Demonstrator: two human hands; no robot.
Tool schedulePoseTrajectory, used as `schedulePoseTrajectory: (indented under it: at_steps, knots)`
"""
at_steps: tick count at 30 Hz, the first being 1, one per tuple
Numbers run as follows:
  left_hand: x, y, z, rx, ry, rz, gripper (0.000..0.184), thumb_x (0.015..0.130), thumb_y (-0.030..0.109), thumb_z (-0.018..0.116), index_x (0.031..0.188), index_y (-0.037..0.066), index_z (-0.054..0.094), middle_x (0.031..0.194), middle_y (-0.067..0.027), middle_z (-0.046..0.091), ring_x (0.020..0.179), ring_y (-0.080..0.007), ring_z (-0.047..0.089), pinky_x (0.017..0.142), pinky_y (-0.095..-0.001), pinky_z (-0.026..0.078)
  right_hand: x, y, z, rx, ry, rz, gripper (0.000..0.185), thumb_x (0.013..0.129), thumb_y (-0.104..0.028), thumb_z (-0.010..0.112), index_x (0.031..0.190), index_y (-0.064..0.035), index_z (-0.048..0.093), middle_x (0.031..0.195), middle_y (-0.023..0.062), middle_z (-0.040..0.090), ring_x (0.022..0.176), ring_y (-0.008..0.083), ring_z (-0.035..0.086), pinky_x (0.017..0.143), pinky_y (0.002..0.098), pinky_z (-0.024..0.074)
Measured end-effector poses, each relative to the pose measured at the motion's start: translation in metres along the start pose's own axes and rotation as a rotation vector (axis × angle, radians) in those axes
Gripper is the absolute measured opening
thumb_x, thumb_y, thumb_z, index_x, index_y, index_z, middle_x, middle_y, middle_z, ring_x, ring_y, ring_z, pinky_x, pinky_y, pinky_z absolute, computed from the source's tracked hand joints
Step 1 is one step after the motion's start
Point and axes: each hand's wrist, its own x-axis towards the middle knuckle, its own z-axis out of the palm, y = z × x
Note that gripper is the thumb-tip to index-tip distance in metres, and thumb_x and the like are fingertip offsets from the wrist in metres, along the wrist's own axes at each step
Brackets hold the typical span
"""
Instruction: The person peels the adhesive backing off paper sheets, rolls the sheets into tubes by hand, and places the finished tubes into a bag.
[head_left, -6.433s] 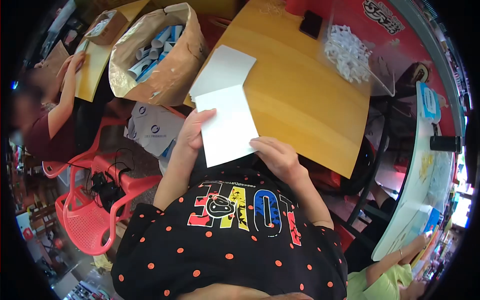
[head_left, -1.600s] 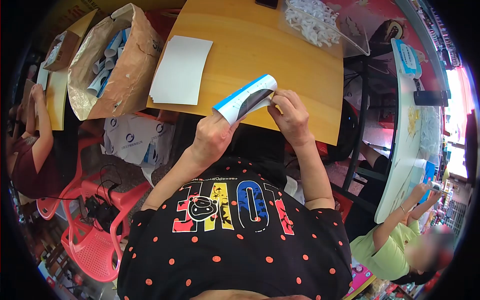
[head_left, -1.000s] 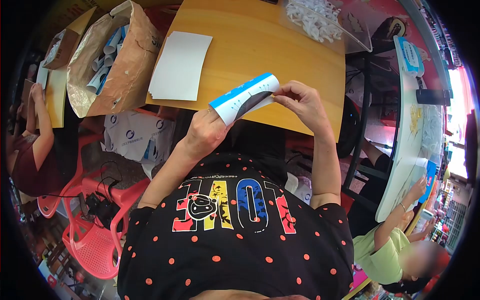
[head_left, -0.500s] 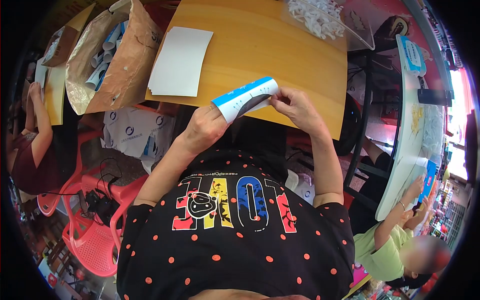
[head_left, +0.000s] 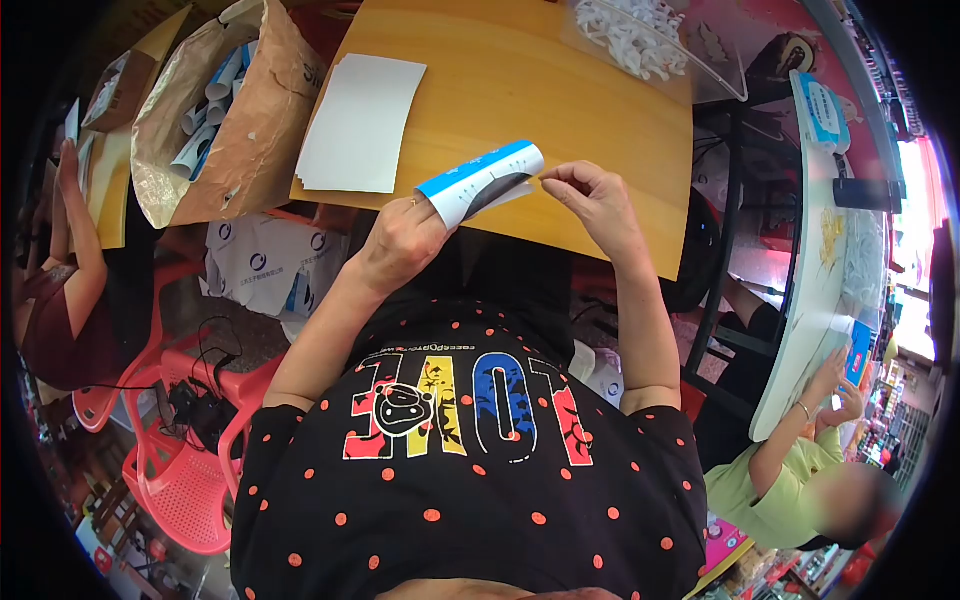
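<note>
My left hand (head_left: 405, 245) is closed around one end of a curled sheet of printed paper (head_left: 480, 182), blue and white with a dark picture, bent into a loose tube over the table's near edge. Some fingers are hidden inside the tube. My right hand (head_left: 600, 208) is just right of the tube's far end, apart from it. Its thumb and forefinger are pinched together; anything small between the tips is too fine to make out. A stack of white sheets (head_left: 360, 123) lies on the wooden table (head_left: 520, 75), beyond my left hand.
A brown paper bag (head_left: 270, 115) with several rolled papers (head_left: 218, 110) stands at the left. A clear bin of white curled pieces (head_left: 635, 38) sits at the far right. Red plastic chairs (head_left: 185, 490) are at lower left. Other people work at both sides, one in a green shirt (head_left: 790, 490).
My right hand has come off the paper tube and moved slightly right. My left hand has shifted a little left and away from me with the tube.
</note>
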Motion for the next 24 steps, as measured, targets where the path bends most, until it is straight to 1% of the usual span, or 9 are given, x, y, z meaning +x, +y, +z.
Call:
schedulePoseTrajectory:
  at_steps: [4,8,13,17,19,21,22,23,24]
  knots:
    - [0.003,0.002,-0.001,-0.016,0.028,0.031,0.026,0.067,-0.004,0.072,0.090,-0.007,0.061,0.083,-0.0150,0.064,0.073,-0.0290,0.064,0.062,-0.0362,0.052,0.003,-0.002,0.003,0.006,-0.097,0.053,0.017,0.085,-0.013,0.065,0.091,0.0028,0.066,0.080,0.0012,0.064,0.073,0.0068,0.055,0.067,0.0212,0.0439]
    - [-0.010,-0.004,0.008,0.002,-0.007,0.019,0.026,0.066,-0.004,0.071,0.090,-0.006,0.061,0.084,-0.0153,0.064,0.073,-0.0291,0.065,0.062,-0.0359,0.053,0.003,0.008,0.006,-0.048,-0.129,0.045,0.017,0.084,-0.013,0.066,0.090,0.0029,0.066,0.077,0.0011,0.064,0.072,0.0062,0.054,0.066,0.0210,0.0440]
    - [-0.011,-0.007,0.009,0.025,-0.050,0.027,0.027,0.066,-0.004,0.071,0.092,-0.005,0.062,0.085,-0.0149,0.063,0.070,-0.0287,0.063,0.061,-0.0350,0.052,-0.002,0.003,0.011,-0.054,-0.101,0.040,0.015,0.085,-0.012,0.063,0.083,0.0029,0.063,0.069,-0.0039,0.055,0.065,0.0028,0.046,0.058,0.0199,0.0391]
    - [-0.009,-0.014,0.013,0.016,-0.041,0.057,0.030,0.066,-0.003,0.070,0.094,-0.005,0.061,0.088,-0.0153,0.062,0.069,-0.0278,0.062,0.059,-0.0346,0.051,-0.014,-0.014,0.017,0.036,-0.098,0.058,0.014,0.085,-0.012,0.061,0.081,0.0023,0.061,0.069,-0.0054,0.052,0.063,0.0019,0.043,0.056,0.0191,0.0361]
    - [-0.010,-0.018,0.018,0.022,-0.048,0.067,0.030,0.066,-0.003,0.070,0.095,-0.005,0.061,0.089,-0.0156,0.062,0.070,-0.0276,0.062,0.059,-0.0347,0.051,-0.023,-0.027,0.022,0.113,-0.162,0.042,0.014,0.085,-0.011,0.061,0.080,0.0014,0.060,0.070,-0.0062,0.051,0.063,0.0015,0.043,0.055,0.0185,0.0354]
    - [-0.011,-0.021,0.021,0.051,-0.055,0.061,0.030,0.066,-0.003,0.069,0.096,-0.004,0.061,0.089,-0.0160,0.062,0.069,-0.0276,0.062,0.060,-0.0346,0.051,-0.034,-0.050,0.026,0.141,-0.239,-0.006,0.009,0.083,-0.007,0.062,0.077,0.0001,0.059,0.070,-0.0060,0.050,0.064,0.0017,0.043,0.056,0.0184,0.0351]
    - [-0.010,-0.020,0.021,0.050,-0.056,0.060,0.030,0.066,-0.003,0.069,0.096,-0.004,0.061,0.089,-0.0160,0.062,0.069,-0.0276,0.062,0.060,-0.0346,0.051,-0.039,-0.066,0.025,0.187,-0.322,0.076,0.008,0.081,-0.005,0.063,0.077,-0.0003,0.059,0.071,-0.0043,0.051,0.065,0.0026,0.044,0.056,0.0192,0.0357]
    - [-0.009,-0.019,0.020,0.036,-0.067,0.036,0.031,0.066,-0.003,0.068,0.096,-0.004,0.061,0.089,-0.0163,0.062,0.069,-0.0276,0.062,0.060,-0.0344,0.051,-0.043,-0.070,0.028,0.172,-0.352,-0.039,0.007,0.080,-0.005,0.064,0.077,-0.0007,0.059,0.072,-0.0023,0.051,0.064,0.0038,0.046,0.056,0.0202,0.0365]
    - [-0.008,-0.019,0.020,0.023,-0.078,0.013,0.031,0.066,-0.003,0.068,0.096,-0.004,0.062,0.088,-0.0166,0.062,0.069,-0.0277,0.062,0.060,-0.0342,0.052,-0.047,-0.076,0.030,0.184,-0.388,-0.061,0.007,0.079,-0.004,0.064,0.077,-0.0008,0.059,0.072,-0.0008,0.052,0.064,0.0048,0.047,0.055,0.0208,0.0371]
